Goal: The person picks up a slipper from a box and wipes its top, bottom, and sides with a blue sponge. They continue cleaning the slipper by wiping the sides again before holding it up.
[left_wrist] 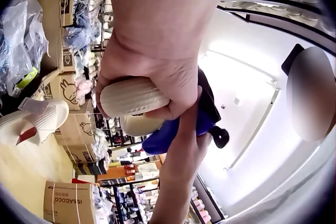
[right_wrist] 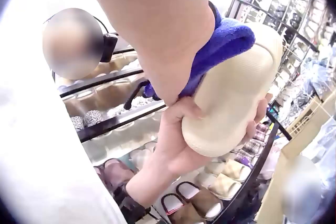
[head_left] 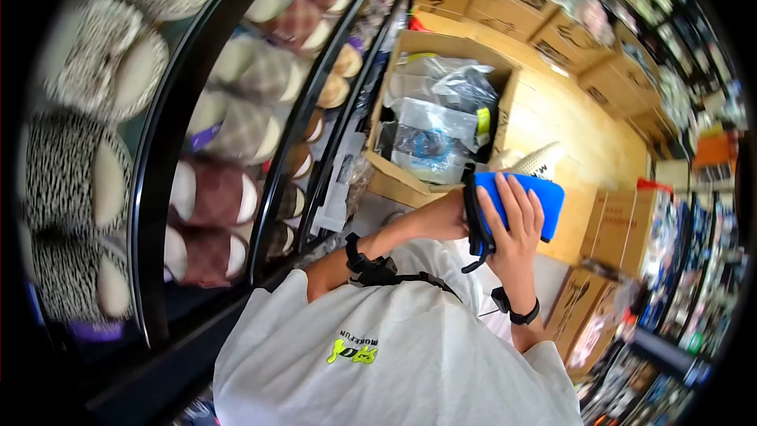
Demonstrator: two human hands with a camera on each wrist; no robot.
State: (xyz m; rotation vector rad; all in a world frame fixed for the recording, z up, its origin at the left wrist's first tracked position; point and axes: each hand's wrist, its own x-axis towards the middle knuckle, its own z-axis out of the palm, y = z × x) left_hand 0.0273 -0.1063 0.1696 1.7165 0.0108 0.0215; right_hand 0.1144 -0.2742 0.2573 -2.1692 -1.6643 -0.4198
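My left hand (left_wrist: 157,79) grips a cream slipper (right_wrist: 233,92) with a ridged side, its fingers and thumb wrapped about the sole. The smooth underside faces the right wrist camera. My right hand (head_left: 514,217) holds a blue plush cleaning pad (head_left: 552,201) with a black edge and a black loop, its fingers laid across the top. In the right wrist view the plush lies right against the slipper's sole. A pair of cream ridged slippers (left_wrist: 39,121) shows beyond my left hand in the left wrist view.
An open cardboard box (head_left: 386,181) of plastic-wrapped goods stands in front. Racks of slippers (head_left: 209,197) run close on the left. More cartons (head_left: 619,225) and crowded shelves (head_left: 694,268) line the right, around a yellow wooden floor (head_left: 603,142).
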